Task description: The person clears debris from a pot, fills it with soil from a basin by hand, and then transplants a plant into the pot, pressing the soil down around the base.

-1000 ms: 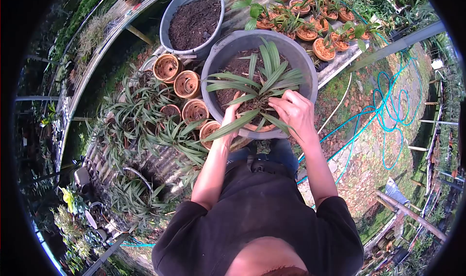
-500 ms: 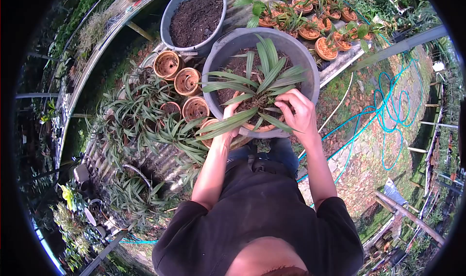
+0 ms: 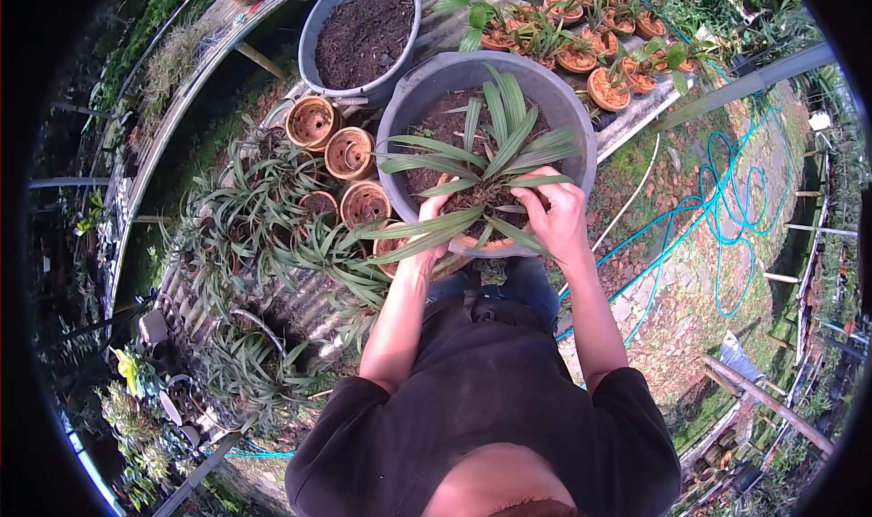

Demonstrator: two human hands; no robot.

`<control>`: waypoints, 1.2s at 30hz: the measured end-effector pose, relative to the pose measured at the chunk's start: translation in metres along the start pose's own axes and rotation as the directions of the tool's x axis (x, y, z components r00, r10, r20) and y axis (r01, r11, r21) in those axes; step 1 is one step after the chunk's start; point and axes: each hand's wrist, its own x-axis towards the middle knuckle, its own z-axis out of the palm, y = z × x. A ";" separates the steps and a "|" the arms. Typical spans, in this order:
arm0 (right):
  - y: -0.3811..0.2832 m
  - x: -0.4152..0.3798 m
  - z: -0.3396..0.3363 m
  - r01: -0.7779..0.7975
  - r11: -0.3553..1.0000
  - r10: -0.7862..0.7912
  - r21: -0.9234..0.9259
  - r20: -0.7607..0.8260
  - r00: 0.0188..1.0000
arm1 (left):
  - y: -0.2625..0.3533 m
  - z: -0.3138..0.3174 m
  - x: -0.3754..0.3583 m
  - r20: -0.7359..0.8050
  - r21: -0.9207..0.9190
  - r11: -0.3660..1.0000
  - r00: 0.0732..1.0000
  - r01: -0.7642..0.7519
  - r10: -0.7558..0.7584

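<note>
A leaf [image 3: 547, 180] now crosses the right hand [image 3: 558, 217], grip unclear; left hand [image 3: 437, 223] holds clay pot [image 3: 488, 243] over grey tub [image 3: 565, 113] of soil [image 3: 443, 124].

From the wearer's head, on the near side of the large grey tub [image 3: 567, 108], the camera looked steeply down and forward. The tub stood fairly near the lens; the wide, round view reached well out around it.

The strap-leaved green plant [image 3: 511, 146] sits over the wide round grey plastic tub [image 3: 550, 92], right of the round orange clay pots [image 3: 350, 154].
</note>
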 end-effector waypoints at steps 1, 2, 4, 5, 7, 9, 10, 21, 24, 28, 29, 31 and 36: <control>0.000 -0.002 -0.001 -0.069 0.996 0.070 0.055 -0.019 0.997 | -0.001 -0.002 0.001 0.007 -0.004 1.000 1.000 -0.002 0.002; 0.001 -0.004 -0.001 -0.136 0.984 0.140 0.111 -0.035 0.989 | -0.003 -0.003 0.001 -0.013 -0.011 1.000 1.000 -0.014 0.013; 0.008 -0.010 -0.001 -0.253 0.937 0.271 0.240 -0.046 0.962 | -0.005 -0.001 -0.001 -0.053 -0.023 0.999 0.998 -0.035 0.034; 0.015 -0.014 -0.002 -0.302 0.902 0.331 0.309 -0.042 0.943 | -0.005 -0.003 -0.001 -0.028 -0.053 0.999 1.000 -0.012 0.010; 0.026 -0.021 -0.006 -0.363 0.829 0.416 0.425 -0.035 0.909 | -0.004 -0.009 0.002 0.024 -0.112 0.993 0.999 0.038 -0.035; 0.031 -0.027 -0.019 -0.352 0.804 0.424 0.479 -0.048 0.904 | -0.008 -0.010 0.006 -0.036 -0.079 0.997 0.999 -0.018 0.015; 0.033 -0.030 -0.027 -0.345 0.792 0.429 0.505 -0.056 0.902 | -0.009 -0.011 0.009 -0.065 -0.060 0.997 0.997 -0.044 0.041; 0.073 -0.083 -0.092 -0.495 0.759 0.614 0.423 -0.211 0.761 | -0.031 -0.052 0.048 0.174 -0.010 0.998 0.982 0.069 -0.066; 0.072 -0.087 -0.087 -0.502 0.682 0.663 0.532 -0.158 0.732 | -0.033 -0.038 0.048 0.065 -0.046 0.996 0.995 0.080 -0.076; 0.078 -0.086 -0.069 -0.526 0.591 0.709 0.612 -0.083 0.700 | -0.038 -0.049 0.062 0.090 -0.030 0.996 0.993 0.084 -0.081; 0.082 -0.084 -0.063 -0.503 0.601 0.687 0.622 -0.079 0.723 | -0.037 -0.051 0.061 0.082 -0.016 0.998 0.995 0.065 -0.064; 0.088 -0.079 -0.049 -0.513 0.582 0.695 0.631 -0.060 0.716 | -0.030 -0.045 0.053 0.054 0.012 1.000 0.998 0.021 -0.022; 0.096 -0.069 -0.028 -0.541 0.562 0.695 0.626 -0.003 0.719 | -0.015 -0.053 0.048 0.078 -0.027 0.999 0.997 -0.023 0.025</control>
